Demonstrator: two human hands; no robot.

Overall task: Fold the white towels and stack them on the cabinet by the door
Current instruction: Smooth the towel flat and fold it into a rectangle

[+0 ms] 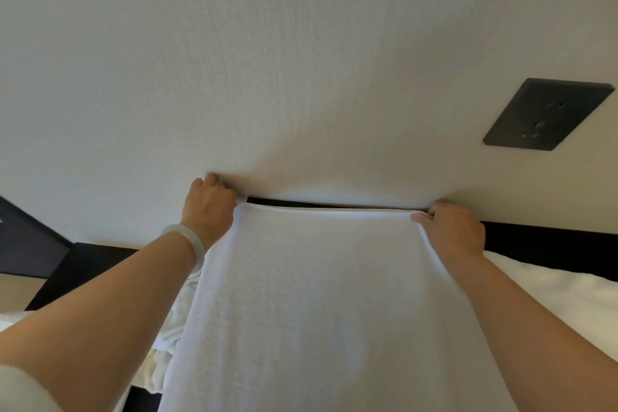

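Note:
A white towel (321, 294) is held up and spread wide in front of me, close to a pale wall, and it hangs down out of the bottom of the frame. My left hand (209, 207) grips its top left corner; a pale bangle sits on that wrist. At the top right corner my right hand (451, 231) pinches the towel's edge. The top edge runs taut between the two hands. Beneath the towel at the lower left lies more crumpled white cloth (170, 341).
A dark outlet plate (545, 114) is set in the pale wall (267, 60) at the upper right. A dark surface edge (551, 244) runs along the wall's base. White bedding or a pillow (568, 298) lies to the right. Dark furniture (23, 244) stands at far left.

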